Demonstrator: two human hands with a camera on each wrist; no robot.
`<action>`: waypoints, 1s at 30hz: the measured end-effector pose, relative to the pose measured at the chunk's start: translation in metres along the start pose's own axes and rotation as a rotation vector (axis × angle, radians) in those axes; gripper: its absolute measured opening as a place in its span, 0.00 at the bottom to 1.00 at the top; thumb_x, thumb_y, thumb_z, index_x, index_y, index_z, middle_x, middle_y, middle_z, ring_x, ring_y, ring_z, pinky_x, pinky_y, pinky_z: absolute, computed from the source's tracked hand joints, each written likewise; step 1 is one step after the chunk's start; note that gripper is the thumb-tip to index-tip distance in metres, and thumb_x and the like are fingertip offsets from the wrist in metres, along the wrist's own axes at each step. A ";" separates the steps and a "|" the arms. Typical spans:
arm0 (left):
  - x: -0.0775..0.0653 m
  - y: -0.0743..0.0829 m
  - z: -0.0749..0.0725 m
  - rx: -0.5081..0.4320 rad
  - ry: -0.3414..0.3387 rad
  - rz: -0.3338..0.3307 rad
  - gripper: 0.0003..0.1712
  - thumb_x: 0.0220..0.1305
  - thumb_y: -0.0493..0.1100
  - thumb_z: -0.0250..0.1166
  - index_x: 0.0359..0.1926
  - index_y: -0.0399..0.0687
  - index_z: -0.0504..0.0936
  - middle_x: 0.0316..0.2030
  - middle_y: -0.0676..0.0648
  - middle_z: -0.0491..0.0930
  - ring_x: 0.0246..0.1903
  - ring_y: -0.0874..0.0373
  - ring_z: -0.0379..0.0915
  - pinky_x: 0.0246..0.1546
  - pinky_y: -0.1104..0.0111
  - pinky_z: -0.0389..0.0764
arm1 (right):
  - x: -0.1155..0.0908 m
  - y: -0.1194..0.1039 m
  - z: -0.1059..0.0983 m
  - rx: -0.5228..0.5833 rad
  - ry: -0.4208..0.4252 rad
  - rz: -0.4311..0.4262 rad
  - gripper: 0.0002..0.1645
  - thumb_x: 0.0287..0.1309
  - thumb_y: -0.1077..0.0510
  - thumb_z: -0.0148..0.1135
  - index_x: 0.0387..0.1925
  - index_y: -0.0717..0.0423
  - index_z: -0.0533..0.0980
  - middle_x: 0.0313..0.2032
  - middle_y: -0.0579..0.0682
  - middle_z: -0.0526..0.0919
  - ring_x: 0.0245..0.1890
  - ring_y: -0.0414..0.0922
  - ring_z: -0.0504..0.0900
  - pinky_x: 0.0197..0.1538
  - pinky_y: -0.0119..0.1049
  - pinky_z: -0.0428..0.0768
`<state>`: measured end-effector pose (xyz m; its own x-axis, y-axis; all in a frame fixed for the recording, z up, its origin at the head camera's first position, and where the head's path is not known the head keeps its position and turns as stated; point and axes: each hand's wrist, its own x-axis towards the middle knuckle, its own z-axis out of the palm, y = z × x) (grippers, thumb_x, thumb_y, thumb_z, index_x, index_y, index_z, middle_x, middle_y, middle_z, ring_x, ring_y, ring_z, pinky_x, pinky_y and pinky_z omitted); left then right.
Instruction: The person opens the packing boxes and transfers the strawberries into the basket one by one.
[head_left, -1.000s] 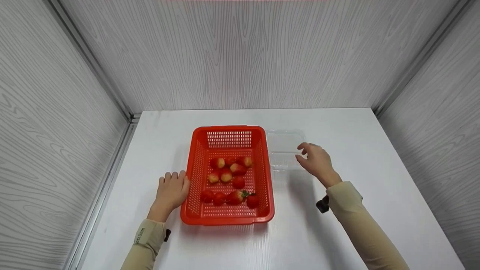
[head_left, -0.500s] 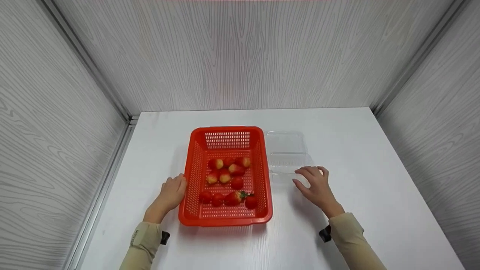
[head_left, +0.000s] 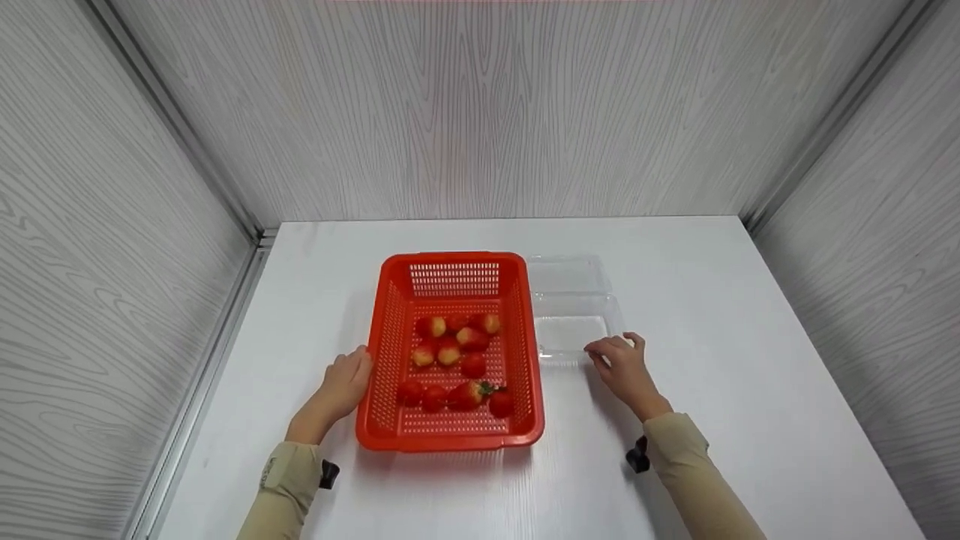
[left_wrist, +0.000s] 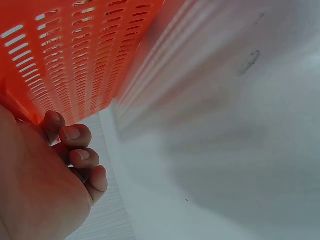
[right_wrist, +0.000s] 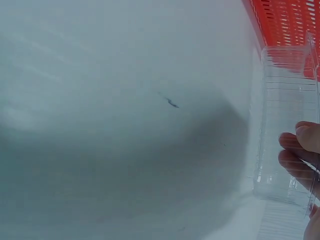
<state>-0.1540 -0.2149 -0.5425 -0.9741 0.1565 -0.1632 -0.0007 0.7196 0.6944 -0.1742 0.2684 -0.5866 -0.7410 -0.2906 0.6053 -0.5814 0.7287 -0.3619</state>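
Note:
A red perforated plastic basket stands mid-table with several red and yellow strawberries and round red fruits inside; one strawberry has green leaves. My left hand holds the basket's left rim; in the left wrist view its fingers curl beneath the rim and the thumb is out of sight. A clear plastic clamshell box lies open at the basket's right, its lid towards the back. With thumb and fingertips my right hand pinches the near edge of the box, the fingers showing through the plastic.
Both things rest on a white table. Pale wood-grain panels, a back wall and one on each side, enclose it. The basket partly covers the left end of the clear box in the head view.
My right hand has come back from over the clear box to its near edge, and its fingers have closed on it. The box now shows an opened-out body and lid. My left hand stays at the basket.

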 end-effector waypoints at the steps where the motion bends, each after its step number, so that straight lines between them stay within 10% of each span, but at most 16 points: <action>1: 0.000 0.000 0.001 -0.009 -0.002 0.002 0.21 0.79 0.50 0.33 0.42 0.46 0.69 0.30 0.46 0.68 0.35 0.50 0.62 0.37 0.58 0.64 | 0.002 0.002 0.000 -0.001 -0.003 0.002 0.10 0.49 0.73 0.70 0.33 0.59 0.83 0.32 0.52 0.86 0.34 0.52 0.82 0.54 0.62 0.61; 9: -0.001 0.002 0.012 -0.087 0.000 0.039 0.19 0.79 0.48 0.33 0.39 0.45 0.69 0.27 0.46 0.68 0.28 0.52 0.62 0.32 0.61 0.67 | 0.007 0.015 0.004 -0.020 -0.051 0.073 0.10 0.53 0.72 0.69 0.37 0.60 0.83 0.34 0.53 0.86 0.37 0.53 0.82 0.57 0.62 0.59; 17: -0.002 0.014 0.004 -0.002 0.006 -0.022 0.13 0.75 0.47 0.44 0.39 0.43 0.69 0.29 0.45 0.67 0.31 0.51 0.62 0.33 0.60 0.65 | 0.015 0.008 -0.017 -0.008 -0.022 0.081 0.30 0.50 0.70 0.70 0.58 0.64 0.75 0.52 0.61 0.80 0.54 0.60 0.75 0.60 0.65 0.53; 30: -0.027 0.116 -0.010 0.398 0.317 0.240 0.16 0.67 0.46 0.56 0.45 0.37 0.68 0.36 0.40 0.65 0.39 0.44 0.58 0.39 0.54 0.59 | 0.062 -0.026 -0.069 0.015 0.127 0.002 0.26 0.54 0.70 0.67 0.56 0.65 0.75 0.58 0.61 0.77 0.59 0.58 0.71 0.59 0.60 0.57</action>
<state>-0.1301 -0.1426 -0.4503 -0.9568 0.1802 0.2283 0.2546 0.8984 0.3577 -0.1817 0.2748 -0.4911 -0.6944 -0.2079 0.6889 -0.5856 0.7196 -0.3731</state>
